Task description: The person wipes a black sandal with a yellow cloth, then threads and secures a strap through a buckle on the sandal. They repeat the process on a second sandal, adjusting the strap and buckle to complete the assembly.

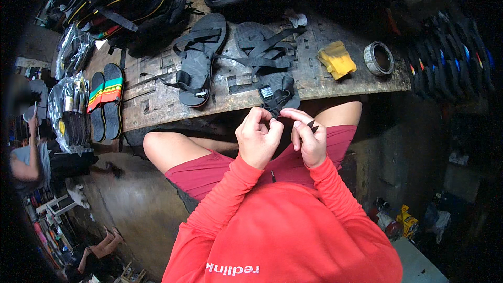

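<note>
My left hand is closed in a pinch on the black strap at the heel end of a black strappy sandal. That heel end reaches to the table's near edge, and a small label with dark print sits on its strap. My right hand is curled, its forefinger reaching to the same strap beside my left fingertips. A small black pointed piece pokes out between its fingers; whether it is a strap end cannot be made out. To the left lies the matching sandal, sole down, straps loosely crossed.
On the worn wooden table lie a folded yellow cloth, a tape roll and striped slides. Bagged footwear stands at the left edge; sandal piles rise behind. Another person is at far left.
</note>
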`<state>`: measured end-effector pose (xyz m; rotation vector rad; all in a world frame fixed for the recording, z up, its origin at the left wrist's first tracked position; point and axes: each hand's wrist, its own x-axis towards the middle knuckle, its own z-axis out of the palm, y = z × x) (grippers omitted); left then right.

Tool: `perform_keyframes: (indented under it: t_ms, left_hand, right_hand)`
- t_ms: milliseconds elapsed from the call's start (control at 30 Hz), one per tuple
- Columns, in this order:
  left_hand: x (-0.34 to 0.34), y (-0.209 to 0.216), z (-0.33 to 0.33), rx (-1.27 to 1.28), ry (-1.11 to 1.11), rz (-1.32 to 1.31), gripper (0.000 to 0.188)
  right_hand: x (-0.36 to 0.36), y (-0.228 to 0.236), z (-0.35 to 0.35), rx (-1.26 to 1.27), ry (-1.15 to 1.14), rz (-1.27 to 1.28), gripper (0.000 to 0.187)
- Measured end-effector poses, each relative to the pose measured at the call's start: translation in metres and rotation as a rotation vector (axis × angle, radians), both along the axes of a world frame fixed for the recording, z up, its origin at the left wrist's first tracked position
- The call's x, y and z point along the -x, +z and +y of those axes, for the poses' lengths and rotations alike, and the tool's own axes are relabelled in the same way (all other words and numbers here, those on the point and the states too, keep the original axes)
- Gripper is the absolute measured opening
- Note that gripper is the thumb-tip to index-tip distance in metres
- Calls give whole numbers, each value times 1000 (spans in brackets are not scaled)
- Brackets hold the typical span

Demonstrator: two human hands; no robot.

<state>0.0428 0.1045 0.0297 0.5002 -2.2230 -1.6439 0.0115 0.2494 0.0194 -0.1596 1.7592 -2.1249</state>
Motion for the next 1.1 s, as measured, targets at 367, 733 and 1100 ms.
perform_keyframes:
  t_ms: [367,733,1100]
  left_hand:
    - [-3,-3,-2,-218,-35,49,11]
    - [8,-10,-39,822,-409,294,32]
    - [32,18,-47,372,-727,-304,89]
  right_hand:
    - [7,2,-10,-277,-73,651,25]
    - [26,2,-8,-372,61,288,8]
    - [76,46,28,-327,393,124,59]
